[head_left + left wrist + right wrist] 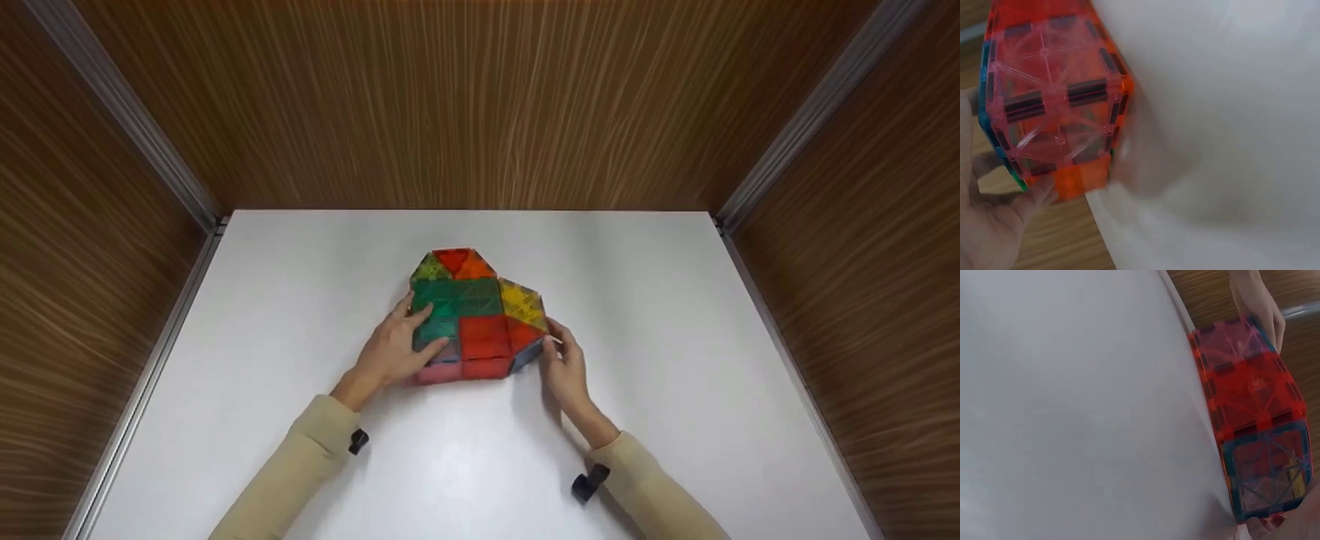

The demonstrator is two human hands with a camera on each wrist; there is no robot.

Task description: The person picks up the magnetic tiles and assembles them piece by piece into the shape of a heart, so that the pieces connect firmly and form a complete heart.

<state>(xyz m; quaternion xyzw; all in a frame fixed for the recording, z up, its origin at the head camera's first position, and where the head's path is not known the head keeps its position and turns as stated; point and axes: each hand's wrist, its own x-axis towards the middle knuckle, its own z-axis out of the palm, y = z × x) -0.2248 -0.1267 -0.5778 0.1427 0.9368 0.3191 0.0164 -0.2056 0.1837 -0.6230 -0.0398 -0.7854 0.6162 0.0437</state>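
Observation:
A box-like structure of translucent magnetic tiles (484, 337) is between my two hands at the middle of the white table. Its top shows green, red, yellow and orange tiles, with a peaked end at the far left. My left hand (386, 351) grips the left side, some fingers spread over the top. In the left wrist view, the left thumb lies by a pink tile (1053, 67). At the right corner, my right hand (566, 367) holds the structure between thumb and fingers. A blue-framed tile (1266, 469) faces the right wrist view near those fingertips.
The white table (300, 247) has wood-grain panels (465, 105) behind it and on both sides. Metal rails (161, 150) run along the panel corners. A small black device (590, 482) sits at the right wrist, another (358, 441) at the left.

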